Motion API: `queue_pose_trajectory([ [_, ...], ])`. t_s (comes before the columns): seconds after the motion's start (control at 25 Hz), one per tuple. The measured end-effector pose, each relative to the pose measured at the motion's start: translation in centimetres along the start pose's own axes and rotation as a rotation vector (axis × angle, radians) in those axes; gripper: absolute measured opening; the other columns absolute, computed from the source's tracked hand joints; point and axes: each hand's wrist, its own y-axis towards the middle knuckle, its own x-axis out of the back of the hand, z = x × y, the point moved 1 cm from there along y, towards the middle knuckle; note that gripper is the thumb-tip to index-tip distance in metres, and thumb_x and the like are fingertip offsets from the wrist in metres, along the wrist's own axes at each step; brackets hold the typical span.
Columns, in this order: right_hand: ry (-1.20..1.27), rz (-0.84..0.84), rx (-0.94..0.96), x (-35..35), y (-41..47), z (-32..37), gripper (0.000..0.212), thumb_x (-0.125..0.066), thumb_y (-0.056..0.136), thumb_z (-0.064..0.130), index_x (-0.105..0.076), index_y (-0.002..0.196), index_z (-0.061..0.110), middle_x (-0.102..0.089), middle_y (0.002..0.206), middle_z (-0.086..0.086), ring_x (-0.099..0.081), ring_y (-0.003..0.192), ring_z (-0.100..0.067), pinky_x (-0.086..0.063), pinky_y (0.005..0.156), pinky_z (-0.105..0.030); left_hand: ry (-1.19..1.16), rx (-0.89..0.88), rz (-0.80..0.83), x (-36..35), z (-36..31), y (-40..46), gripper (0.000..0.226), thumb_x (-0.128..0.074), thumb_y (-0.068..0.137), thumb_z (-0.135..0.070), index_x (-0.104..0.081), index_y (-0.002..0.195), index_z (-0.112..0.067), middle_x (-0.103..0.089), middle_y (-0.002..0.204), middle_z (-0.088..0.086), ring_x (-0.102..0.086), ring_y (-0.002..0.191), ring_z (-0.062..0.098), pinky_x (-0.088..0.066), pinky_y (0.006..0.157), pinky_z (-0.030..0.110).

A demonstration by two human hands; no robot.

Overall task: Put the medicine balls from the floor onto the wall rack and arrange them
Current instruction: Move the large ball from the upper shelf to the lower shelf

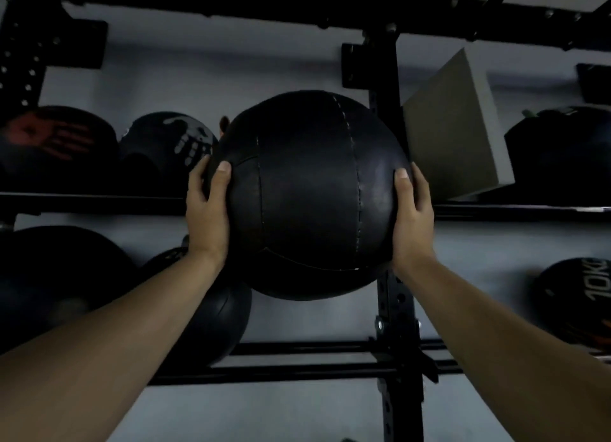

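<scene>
I hold a large black stitched medicine ball [310,193] up in front of the wall rack, at the height of its upper rail [92,202]. My left hand [208,210] clasps the ball's left side and my right hand [413,213] clasps its right side. The ball covers part of the rack's black upright post [383,65]. On the upper rail to the left sit a ball with a red hand print [56,144] and a ball with a white hand print [168,144].
A grey foam block [456,127] leans on the upper rail just right of the post, with another dark ball [562,151] beyond it. The lower rail [297,372] carries two black balls at left [49,286] and a "10KG" ball [582,296] at right. Grey wall behind.
</scene>
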Motion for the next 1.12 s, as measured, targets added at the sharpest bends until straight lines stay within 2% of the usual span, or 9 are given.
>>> queue_pose_trajectory([
  [0.2, -0.027, -0.009, -0.014, 1.7, -3.5, -5.2, 0.078, -0.061, 0.082, 0.08, -0.049, 0.151, 0.046, -0.058, 0.151, 0.01, -0.058, 0.136, -0.013, -0.047, 0.116, -0.045, 0.066, 0.08, -0.03, 2.4, 4.5, -4.7, 0.08, -0.06, 0.082, -0.072, -0.054, 0.152, -0.034, -0.062, 0.149, -0.006, -0.059, 0.137, 0.011, -0.047, 0.114, 0.029],
  [0.4, -0.022, -0.038, -0.15, 3.4, -6.1, -11.2, 0.072, -0.059, 0.084, 0.075, -0.05, 0.149, 0.047, -0.06, 0.148, 0.008, -0.061, 0.131, -0.016, -0.052, 0.11, -0.046, 0.118, 0.168, -0.029, 2.8, 9.1, -7.3, 0.048, -0.064, 0.08, -0.071, -0.065, 0.125, -0.056, -0.068, 0.128, -0.02, -0.065, 0.118, -0.005, -0.049, 0.093, 0.013],
  [0.48, -0.018, -0.034, -0.208, 3.7, -6.2, -13.2, 0.074, -0.059, 0.083, 0.073, -0.049, 0.151, 0.045, -0.059, 0.148, 0.005, -0.061, 0.131, -0.02, -0.053, 0.108, -0.047, 0.121, 0.213, -0.038, 2.4, 10.9, -7.6, 0.04, -0.065, 0.076, -0.072, -0.062, 0.114, -0.062, -0.066, 0.125, -0.022, -0.064, 0.119, -0.001, -0.05, 0.092, 0.017],
  [0.72, -0.05, -0.043, -0.207, 4.1, -1.4, -18.4, 0.066, -0.059, 0.088, 0.067, -0.054, 0.148, 0.043, -0.061, 0.146, 0.004, -0.061, 0.131, -0.019, -0.052, 0.109, -0.045, 0.132, 0.24, -0.028, -0.3, 16.6, -6.0, 0.041, -0.065, 0.077, -0.073, -0.06, 0.116, -0.061, -0.065, 0.134, -0.015, -0.063, 0.129, 0.013, -0.052, 0.109, 0.037],
  [0.84, -0.164, 0.076, -0.205, 4.7, 0.6, -21.7, 0.065, -0.052, 0.094, 0.068, -0.044, 0.154, 0.044, -0.05, 0.154, -0.003, -0.056, 0.136, -0.025, -0.049, 0.112, -0.051, 0.181, 0.223, 0.001, -1.0, 19.8, -5.4, 0.052, -0.063, 0.079, -0.07, -0.057, 0.127, -0.05, -0.062, 0.141, -0.006, -0.061, 0.133, 0.019, -0.051, 0.112, 0.042],
  [0.92, -0.356, 0.189, -0.195, 5.0, 1.5, -23.8, 0.052, -0.04, 0.108, 0.05, -0.036, 0.159, 0.042, -0.041, 0.161, -0.007, -0.045, 0.146, -0.029, -0.038, 0.121, -0.052, 0.243, 0.258, 0.025, -1.4, 21.8, -5.9, 0.061, -0.062, 0.08, -0.07, -0.055, 0.134, -0.043, -0.059, 0.145, -0.001, -0.059, 0.134, 0.022, -0.05, 0.112, 0.043],
  [1.0, -0.466, 0.252, -0.146, 4.8, 1.8, -24.4, 0.048, -0.031, 0.112, 0.034, -0.034, 0.158, 0.047, -0.036, 0.164, -0.005, -0.034, 0.152, -0.027, -0.026, 0.126, -0.051, 0.344, 0.272, 0.049, -1.8, 23.2, -6.2, 0.067, -0.058, 0.08, -0.074, -0.056, 0.138, -0.04, -0.054, 0.148, 0.003, -0.056, 0.131, 0.021, -0.048, 0.103, 0.033],
  [1.08, -0.48, 0.286, -0.141, 4.0, 2.0, -23.8, 0.049, -0.03, 0.105, 0.054, -0.03, 0.154, 0.059, -0.032, 0.165, -0.001, -0.028, 0.154, -0.027, -0.022, 0.126, -0.056, 0.397, 0.271, 0.067, -2.0, 23.5, -6.1, 0.07, -0.054, 0.078, -0.079, -0.055, 0.137, -0.042, -0.051, 0.149, 0.003, -0.053, 0.126, 0.017, -0.045, 0.096, 0.023],
  [1.12, -0.508, 0.31, -0.147, 3.5, 2.1, -23.3, 0.058, -0.03, 0.096, 0.07, -0.029, 0.154, 0.062, -0.03, 0.166, 0.0, -0.025, 0.154, -0.028, -0.021, 0.125, -0.06, 0.414, 0.267, 0.072, -2.0, 23.5, -6.1, 0.07, -0.052, 0.078, -0.079, -0.055, 0.137, -0.043, -0.051, 0.149, 0.003, -0.053, 0.126, 0.016, -0.046, 0.101, 0.025],
])
